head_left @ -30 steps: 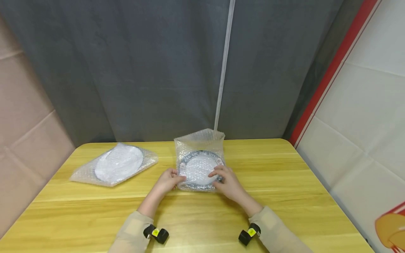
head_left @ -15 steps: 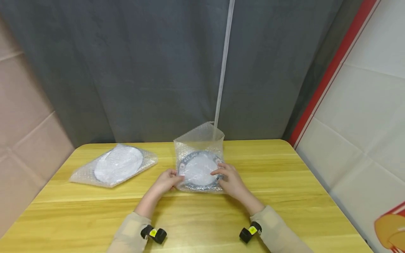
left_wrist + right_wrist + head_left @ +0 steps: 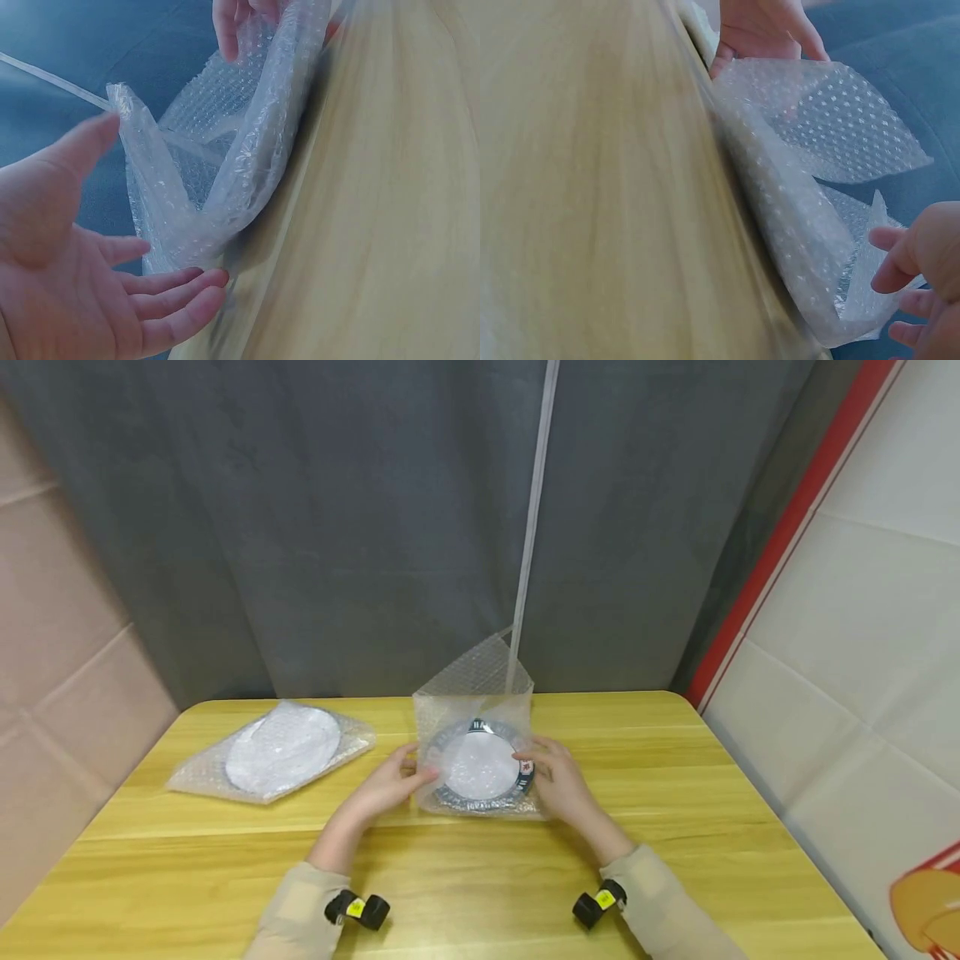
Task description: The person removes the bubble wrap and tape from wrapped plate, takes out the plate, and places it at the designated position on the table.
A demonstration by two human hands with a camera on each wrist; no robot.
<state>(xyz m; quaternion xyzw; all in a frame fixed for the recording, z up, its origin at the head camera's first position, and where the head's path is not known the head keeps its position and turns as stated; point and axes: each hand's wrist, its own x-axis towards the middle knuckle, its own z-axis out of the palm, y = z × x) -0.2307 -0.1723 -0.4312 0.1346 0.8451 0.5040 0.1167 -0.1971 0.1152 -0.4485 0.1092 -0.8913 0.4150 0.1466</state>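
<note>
A white plate (image 3: 480,768) with a dark, patterned rim lies in a clear bubble wrap bag (image 3: 450,706) in the middle of the table. Its upper flap stands raised at the far side. On the left edge of the bag, my left hand (image 3: 393,783) has its fingers extended and the thumb spread wide apart; the left wrist view shows the wrap between them. At the right edge, my right hand (image 3: 561,781) has bent fingers at the wrap's loose edge (image 3: 870,259), close to the plate's rim. That part of the rim shows more clearly than the rest.
Another bubble-wrapped plate (image 3: 281,750) lies to the left on the wooden table (image 3: 465,877). A dark grey curtain (image 3: 360,527) hangs behind the far edge, with light panels on both sides.
The bag's upper flap has risen higher and opened. My left fingers have spread, and my right hand has shifted slightly right. The rim beside it shows more clearly now.
</note>
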